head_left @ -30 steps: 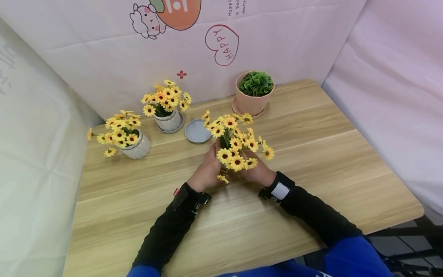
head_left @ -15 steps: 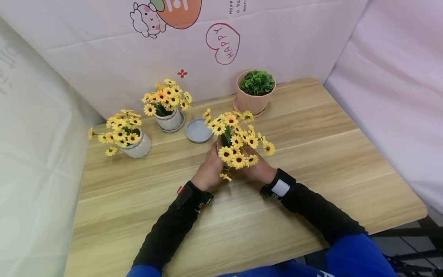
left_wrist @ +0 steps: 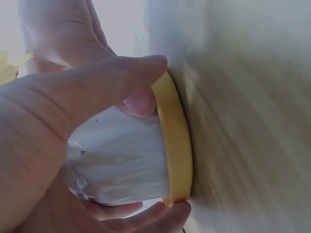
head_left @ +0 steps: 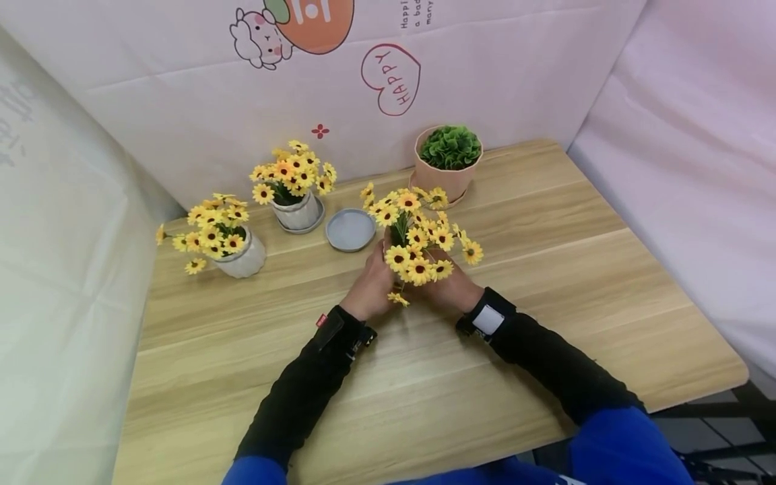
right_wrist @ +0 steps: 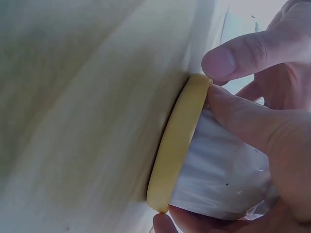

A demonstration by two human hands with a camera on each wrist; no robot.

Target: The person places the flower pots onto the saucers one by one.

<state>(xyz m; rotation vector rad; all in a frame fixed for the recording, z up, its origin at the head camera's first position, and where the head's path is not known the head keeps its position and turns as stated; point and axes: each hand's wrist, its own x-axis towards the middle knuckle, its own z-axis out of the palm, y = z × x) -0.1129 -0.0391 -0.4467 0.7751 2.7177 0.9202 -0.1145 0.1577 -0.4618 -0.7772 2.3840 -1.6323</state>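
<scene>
Both my hands hold a white flowerpot (left_wrist: 126, 150) of yellow daisies (head_left: 418, 236) at the middle of the table. Under the pot is a yellow saucer (right_wrist: 177, 141), level with the tabletop or barely above it; I cannot tell which. My left hand (head_left: 371, 286) curls round the pot's left side, fingertips at the saucer's rim. On the opposite side my right hand (head_left: 453, 289) grips the pot, its thumb and fingers also reaching the saucer. In the head view the blossoms hide the pot and most fingers.
A blue-grey saucer (head_left: 350, 230) lies just beyond my left hand. At the back left, a daisy pot (head_left: 297, 213) stands on a grey saucer; another daisy pot (head_left: 242, 257) is further left. A pink pot (head_left: 445, 182) with a green plant stands behind on the table (head_left: 545, 269).
Both hands and the daisy pot between them have shifted slightly away from my body, toward the table's back. The grip looks the same, and the other pots have not moved.
</scene>
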